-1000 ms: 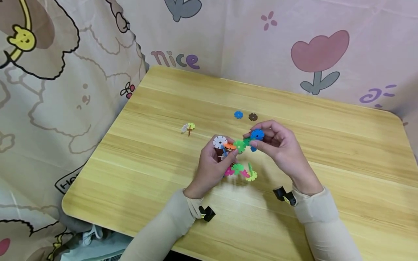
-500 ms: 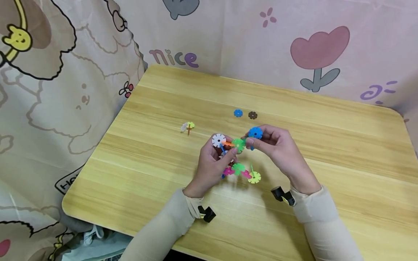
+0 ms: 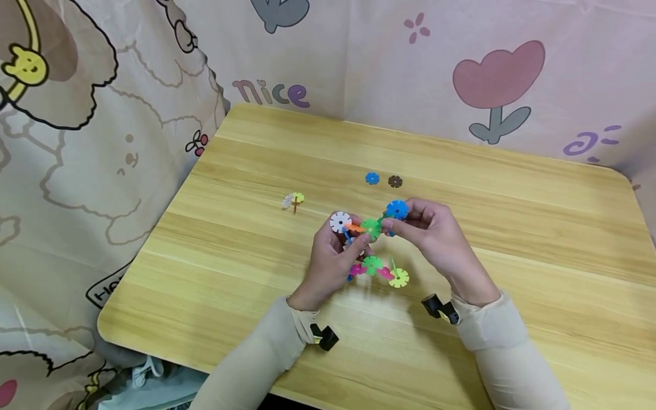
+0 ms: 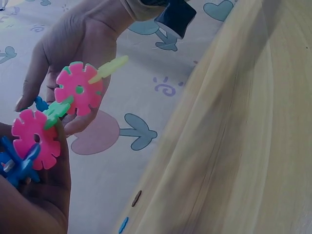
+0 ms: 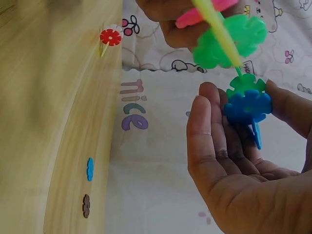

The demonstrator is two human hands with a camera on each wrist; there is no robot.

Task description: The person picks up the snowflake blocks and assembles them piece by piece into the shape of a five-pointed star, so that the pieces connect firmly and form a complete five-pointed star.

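A toy built of slotted plastic flower discs is held above the wooden table [image 3: 512, 228] by both hands. My left hand [image 3: 342, 242] grips the end with the white disc [image 3: 340, 222] and an orange piece [image 3: 355, 228]. My right hand [image 3: 405, 223] pinches the blue disc [image 3: 397, 209], which sits beside the green disc [image 3: 371, 228]. Pink [image 3: 359, 269], green and yellow discs [image 3: 398, 278] hang lower in the same cluster. In the left wrist view two pink discs [image 4: 78, 87] show between both hands. In the right wrist view the blue disc [image 5: 247, 107] lies against my fingers [image 5: 204, 126].
A loose blue disc [image 3: 372, 178] and a brown disc [image 3: 395, 181] lie on the table beyond the hands. A small joined cluster [image 3: 294, 200] sits to the left. Patterned cloth [image 3: 102, 142] surrounds the table at the back and left.
My right hand has drawn slightly left, bringing the blue disc closer against the green one. The left hand and the loose pieces have barely moved.
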